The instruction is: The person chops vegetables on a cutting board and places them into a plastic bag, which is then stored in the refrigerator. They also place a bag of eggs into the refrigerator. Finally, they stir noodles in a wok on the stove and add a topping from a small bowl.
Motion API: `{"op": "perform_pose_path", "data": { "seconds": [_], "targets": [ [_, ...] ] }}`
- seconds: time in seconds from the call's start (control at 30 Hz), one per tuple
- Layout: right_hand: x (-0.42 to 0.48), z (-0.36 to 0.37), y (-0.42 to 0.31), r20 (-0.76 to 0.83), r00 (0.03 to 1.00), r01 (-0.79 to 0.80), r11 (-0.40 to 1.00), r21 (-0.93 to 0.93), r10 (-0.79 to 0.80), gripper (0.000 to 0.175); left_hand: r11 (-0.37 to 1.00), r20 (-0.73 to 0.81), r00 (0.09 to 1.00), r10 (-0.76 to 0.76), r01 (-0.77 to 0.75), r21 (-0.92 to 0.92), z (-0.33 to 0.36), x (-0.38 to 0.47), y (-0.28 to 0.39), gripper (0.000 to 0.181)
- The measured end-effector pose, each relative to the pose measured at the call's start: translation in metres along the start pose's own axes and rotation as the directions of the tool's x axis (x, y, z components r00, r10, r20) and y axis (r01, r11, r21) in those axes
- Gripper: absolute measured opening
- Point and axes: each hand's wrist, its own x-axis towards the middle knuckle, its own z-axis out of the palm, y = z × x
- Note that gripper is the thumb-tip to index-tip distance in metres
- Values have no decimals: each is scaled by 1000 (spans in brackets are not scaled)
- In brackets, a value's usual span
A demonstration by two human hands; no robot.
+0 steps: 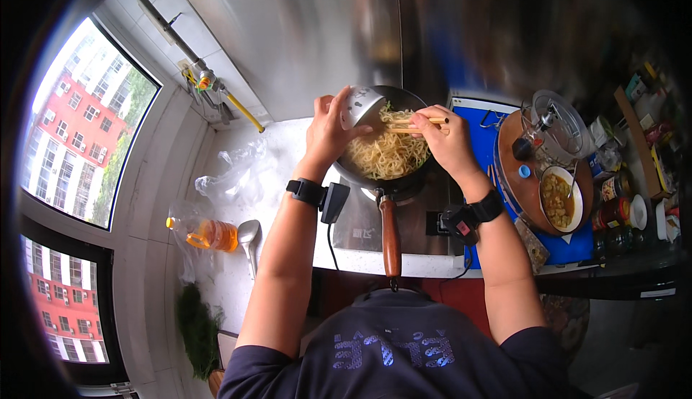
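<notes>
My left hand (334, 128) grips a white patterned bowl (363, 104), tilted over a dark frying pan (346, 171) with a wooden handle (391, 231). Noodles (390, 155) with bits of green fill the pan, and some lie up at the mouth of the bowl. In my right hand (444, 137) is a pair of wooden chopsticks (403, 130), their tips among the noodles beside the bowl's rim. The pan stands on a steel-topped stove (357, 231).
On the left counter lie a clear plastic bag (232, 174), an oil bottle (216, 235) and a metal ladle (248, 237). To the right, a round wooden board (511, 183) bears a bowl of chunky sauce (561, 199) and a clear container (567, 128). Jars (613, 212) stand beyond.
</notes>
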Motion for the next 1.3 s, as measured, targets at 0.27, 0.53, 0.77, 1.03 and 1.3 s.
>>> {"op": "perform_pose_path", "data": {
  "seconds": [0.27,0.53,0.77,1.03,1.3],
  "targets": [
    [-1,-19,10,-59,989,-129,985,117,136,20,991,-61,990,-124,120,-55,-1,-4,-11,87],
    [-3,-12,46,-13,959,-282,956,78,283,19,906,-107,937,-332,285,-313,14,-21,-58,91],
    [-9,7,40,183,919,-365,929,56,350,16,784,-44,933,-356,272,-558,14,-17,-56,88],
    [-12,14,25,176,943,-280,959,-39,283,16,773,-8,931,-366,299,-560,14,-17,-57,92],
    [-2,-43,40,-28,940,-334,933,138,340,26,942,-112,962,-248,213,-260,13,-21,-49,90]
  ]
}}
